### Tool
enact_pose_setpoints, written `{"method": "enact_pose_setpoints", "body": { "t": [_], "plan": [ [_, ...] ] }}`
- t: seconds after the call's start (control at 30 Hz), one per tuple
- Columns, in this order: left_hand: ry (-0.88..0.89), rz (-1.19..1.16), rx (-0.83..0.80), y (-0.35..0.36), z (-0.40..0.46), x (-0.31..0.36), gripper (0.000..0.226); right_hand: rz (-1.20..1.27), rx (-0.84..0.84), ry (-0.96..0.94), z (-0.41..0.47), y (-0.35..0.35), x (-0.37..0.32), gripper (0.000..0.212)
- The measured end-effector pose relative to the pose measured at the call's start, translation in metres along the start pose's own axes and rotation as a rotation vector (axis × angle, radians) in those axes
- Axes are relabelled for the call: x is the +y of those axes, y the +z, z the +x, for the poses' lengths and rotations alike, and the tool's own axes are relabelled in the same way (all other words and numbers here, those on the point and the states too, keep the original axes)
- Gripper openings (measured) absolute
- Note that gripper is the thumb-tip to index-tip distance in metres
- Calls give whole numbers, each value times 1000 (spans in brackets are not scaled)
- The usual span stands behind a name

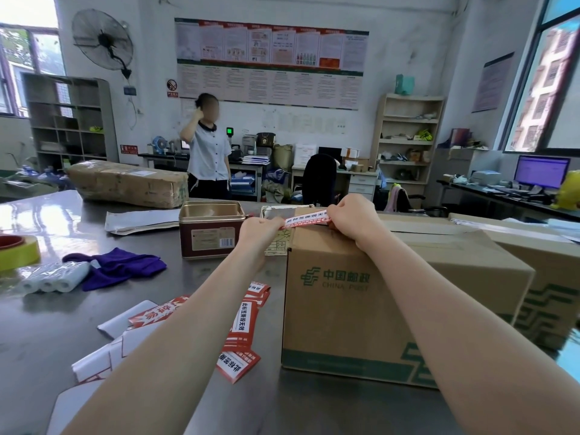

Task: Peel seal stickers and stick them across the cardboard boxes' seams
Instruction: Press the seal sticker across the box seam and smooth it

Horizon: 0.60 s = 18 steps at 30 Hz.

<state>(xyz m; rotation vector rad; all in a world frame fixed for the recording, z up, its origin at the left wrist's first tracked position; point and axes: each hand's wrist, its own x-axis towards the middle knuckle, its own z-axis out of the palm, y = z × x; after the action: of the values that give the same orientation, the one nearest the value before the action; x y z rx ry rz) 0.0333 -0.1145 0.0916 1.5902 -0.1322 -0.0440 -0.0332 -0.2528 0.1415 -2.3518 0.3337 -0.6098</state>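
A red-and-white seal sticker [306,221] is stretched between both hands above the far top edge of the China Post cardboard box [370,296], which stands on the steel table [40,312]. The left hand [260,230] has its grip pinched on the sticker's left end, off the box's left side; the right hand [353,216] pinches the right end, fingers curled, resting against the box top. Just left of the box, near the forearms, lie loose seal stickers [243,321] and white backing sheets [125,324]. Farther left sit a purple cloth [122,268], three white rolls [53,277] and a yellow tape roll [17,251]. An open metal tin [210,230] stands beyond the left hand. A second cardboard box [546,277] is at the right.
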Motion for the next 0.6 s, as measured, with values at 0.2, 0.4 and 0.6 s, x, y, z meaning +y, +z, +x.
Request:
{"method": "enact_pose_setpoints", "body": {
  "t": [0.2,0.4,0.6],
  "plan": [
    [-17,-84,-8,3,-7,-4,7,9,2,4,0,0,0,37],
    [-94,-222,-22,10,-10,-14,30,9,1,9,-1,0,0,37],
    [-150,-302,-5,19,-14,-27,36,23,-6,12,-1,0,0,36]
  ]
}}
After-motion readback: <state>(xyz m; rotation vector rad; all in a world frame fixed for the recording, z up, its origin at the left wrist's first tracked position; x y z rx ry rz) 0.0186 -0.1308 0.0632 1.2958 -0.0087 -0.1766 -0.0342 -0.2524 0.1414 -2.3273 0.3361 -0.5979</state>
